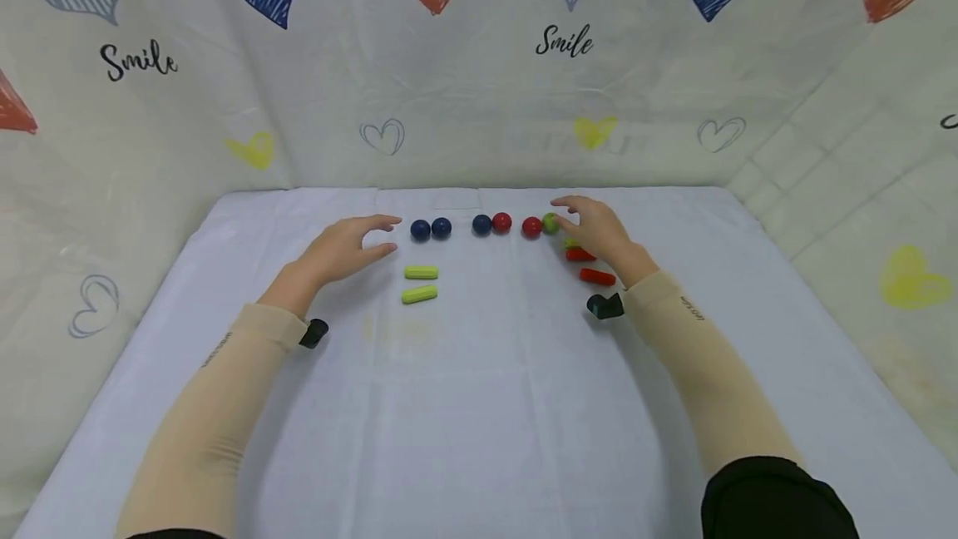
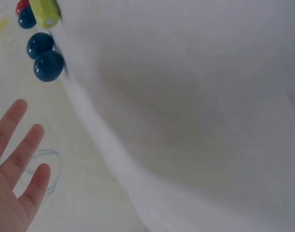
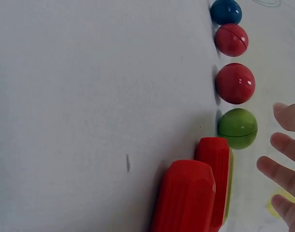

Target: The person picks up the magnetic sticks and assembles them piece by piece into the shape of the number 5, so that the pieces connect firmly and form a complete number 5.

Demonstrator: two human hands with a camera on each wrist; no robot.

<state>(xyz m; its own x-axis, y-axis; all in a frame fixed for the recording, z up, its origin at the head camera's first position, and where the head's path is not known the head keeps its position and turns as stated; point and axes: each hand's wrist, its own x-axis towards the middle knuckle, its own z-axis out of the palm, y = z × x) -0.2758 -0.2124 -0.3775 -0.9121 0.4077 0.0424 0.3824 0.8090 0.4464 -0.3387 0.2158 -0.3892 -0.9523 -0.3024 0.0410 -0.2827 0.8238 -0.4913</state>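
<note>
My left hand (image 1: pixel 337 251) hovers at the left end of a row of balls, fingers spread and holding nothing. Nearest to it are two dark blue balls (image 1: pixel 421 229) side by side. In the left wrist view its fingers (image 2: pixel 22 155) are straight and apart from the balls. My right hand (image 1: pixel 596 229) is over the row's other end, beside a green ball (image 3: pixel 237 128), with a gap between them in the right wrist view. Left of the green ball sits a red ball (image 1: pixel 531 227). Another red ball (image 1: pixel 501 223) touches a third blue ball (image 1: pixel 482 224).
Two yellow-green ridged sticks (image 1: pixel 421 272) lie in front of the left pair of balls. Two red sticks (image 1: pixel 597 276) lie below my right hand, a yellow-green stick (image 1: pixel 571 244) partly hidden behind them. A heart-printed sheet (image 1: pixel 479 90) hangs behind the white-covered table (image 1: pixel 464 422).
</note>
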